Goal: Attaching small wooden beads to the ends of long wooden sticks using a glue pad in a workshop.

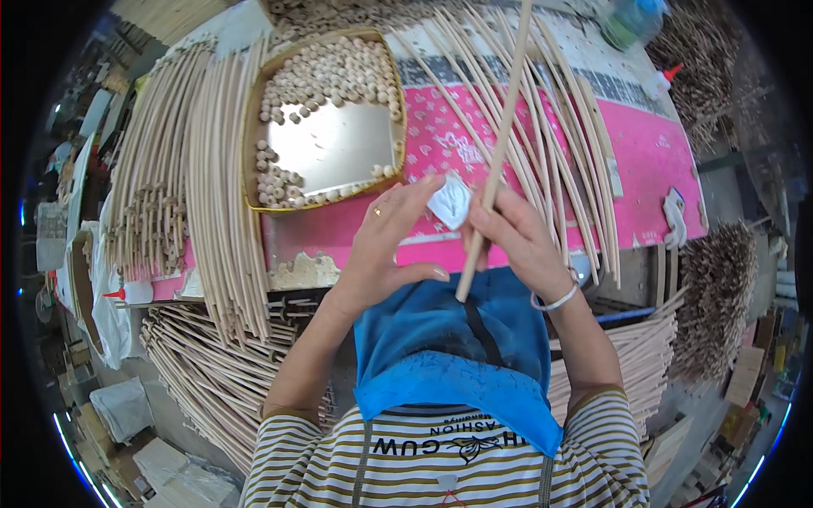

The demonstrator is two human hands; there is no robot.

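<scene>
My right hand (pixel 517 241) is closed round a long pale wooden stick (pixel 506 127) near its lower end. The stick leans up and away, past the top of the picture. To its left, my left hand (pixel 385 241) is open, thumb and fingers spread, with nothing seen inside. Between the hands lies a small white crumpled-looking thing (pixel 450 203), next to my left fingertips; I cannot tell its kind or whether a finger touches it. Just beyond my left hand stands a yellow-rimmed tray (pixel 251 127) holding many small round wooden beads (pixel 330 72).
Bundled wooden sticks (pixel 224 186) hang over the table's near edge at left; loose sticks (pixel 550 144) lie at right on the pink tabletop (pixel 644 169). A green bottle (pixel 628 30), red-tipped glue bottle (pixel 665 80) and white glove (pixel 675 218) are farther right. More sticks (pixel 203 364) are stacked below.
</scene>
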